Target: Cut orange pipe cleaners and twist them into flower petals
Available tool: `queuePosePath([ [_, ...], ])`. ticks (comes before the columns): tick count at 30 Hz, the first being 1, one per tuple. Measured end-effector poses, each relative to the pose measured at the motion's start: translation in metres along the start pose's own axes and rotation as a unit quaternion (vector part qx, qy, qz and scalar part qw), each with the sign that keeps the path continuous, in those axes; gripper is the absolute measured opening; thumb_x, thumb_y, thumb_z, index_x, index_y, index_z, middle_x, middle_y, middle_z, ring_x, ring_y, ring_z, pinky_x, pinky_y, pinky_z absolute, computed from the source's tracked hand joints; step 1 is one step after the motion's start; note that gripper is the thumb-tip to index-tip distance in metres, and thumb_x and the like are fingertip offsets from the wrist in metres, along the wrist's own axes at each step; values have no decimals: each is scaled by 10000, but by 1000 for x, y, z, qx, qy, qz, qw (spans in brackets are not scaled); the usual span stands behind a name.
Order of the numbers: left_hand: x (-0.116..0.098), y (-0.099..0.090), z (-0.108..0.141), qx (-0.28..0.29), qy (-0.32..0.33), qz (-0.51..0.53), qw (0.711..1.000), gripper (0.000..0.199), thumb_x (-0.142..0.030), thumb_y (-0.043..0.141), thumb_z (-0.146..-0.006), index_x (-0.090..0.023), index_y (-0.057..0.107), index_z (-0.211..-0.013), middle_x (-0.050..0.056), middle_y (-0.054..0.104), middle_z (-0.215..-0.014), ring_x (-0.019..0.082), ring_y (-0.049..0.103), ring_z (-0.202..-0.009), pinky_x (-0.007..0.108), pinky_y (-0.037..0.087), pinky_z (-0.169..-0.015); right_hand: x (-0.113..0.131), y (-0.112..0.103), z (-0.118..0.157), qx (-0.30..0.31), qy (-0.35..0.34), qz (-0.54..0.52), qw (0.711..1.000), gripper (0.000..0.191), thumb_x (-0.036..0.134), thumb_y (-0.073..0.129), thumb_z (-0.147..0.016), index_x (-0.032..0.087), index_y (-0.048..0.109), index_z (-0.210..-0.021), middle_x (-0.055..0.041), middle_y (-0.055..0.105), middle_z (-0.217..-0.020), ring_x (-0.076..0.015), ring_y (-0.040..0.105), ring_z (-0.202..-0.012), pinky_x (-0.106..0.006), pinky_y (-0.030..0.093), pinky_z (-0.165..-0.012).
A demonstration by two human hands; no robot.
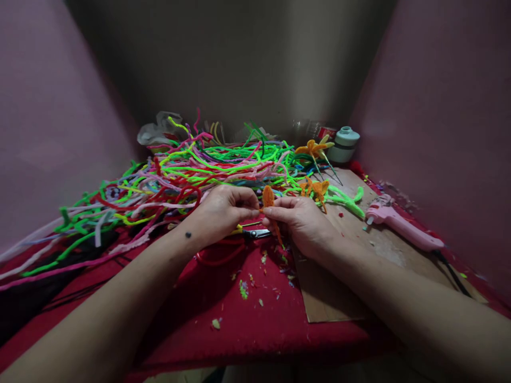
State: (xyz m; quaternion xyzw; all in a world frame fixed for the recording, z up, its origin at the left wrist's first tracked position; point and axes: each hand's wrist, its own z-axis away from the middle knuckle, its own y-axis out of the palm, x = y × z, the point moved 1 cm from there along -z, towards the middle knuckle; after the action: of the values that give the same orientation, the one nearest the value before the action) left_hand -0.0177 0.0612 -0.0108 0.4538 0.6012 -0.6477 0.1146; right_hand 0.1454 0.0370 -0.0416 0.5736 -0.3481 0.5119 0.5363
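Between my two hands is an orange pipe cleaner (269, 197), bent into a narrow loop that stands upright, with a tail hanging below. My left hand (227, 210) pinches it at the base from the left, thumb against fingers. From the other side my right hand (301, 221) closes on the same base with thumb and forefinger. Just below the hands lie scissors (257, 233), their handles partly hidden behind my left wrist. An orange pipe-cleaner flower (315, 190) rests beyond my right hand, beside a light green pipe-cleaner piece (347, 199).
A large heap of coloured pipe cleaners (223, 165) covers the back and left of the red cloth (255, 324). At right, a pink glue gun (403, 221) lies on a cardboard sheet (331, 303). Behind stand stemmed orange flowers (313, 149) and a pale blue bottle (345, 143).
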Motion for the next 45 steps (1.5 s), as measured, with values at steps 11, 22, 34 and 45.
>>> queuePosePath([
  [11,-17,0,3,-28,-34,85,995,221,-337,629,-721,-151,694,-822,29,682,-787,164,598,-738,251,459,-678,1,3,5,-12,-8,63,998,143,188,669,-632,153,568,-537,28,531,-455,-55,380,-370,-219,245,-389],
  [22,-25,6,8,-109,41,27,993,178,-308,593,-780,-159,687,-759,22,666,-776,143,575,-737,227,435,-685,1,3,3,4,3,-12,1000,161,225,718,-603,152,581,-561,28,522,-484,-64,391,-403,-229,277,-405],
  [34,-8,17,3,17,-177,337,924,236,-291,762,-629,-150,651,-783,-19,585,-639,54,444,-486,186,299,-454,-6,-6,-11,0,-60,-105,993,123,196,665,-637,147,554,-615,9,545,-575,-77,459,-490,-235,353,-484],
  [45,-14,15,6,12,-154,292,944,135,-242,712,-656,-157,619,-704,-54,505,-534,34,375,-429,180,266,-421,-1,-2,-7,-5,-66,-82,994,135,242,685,-654,148,592,-679,22,555,-580,-71,452,-477,-230,335,-478],
])
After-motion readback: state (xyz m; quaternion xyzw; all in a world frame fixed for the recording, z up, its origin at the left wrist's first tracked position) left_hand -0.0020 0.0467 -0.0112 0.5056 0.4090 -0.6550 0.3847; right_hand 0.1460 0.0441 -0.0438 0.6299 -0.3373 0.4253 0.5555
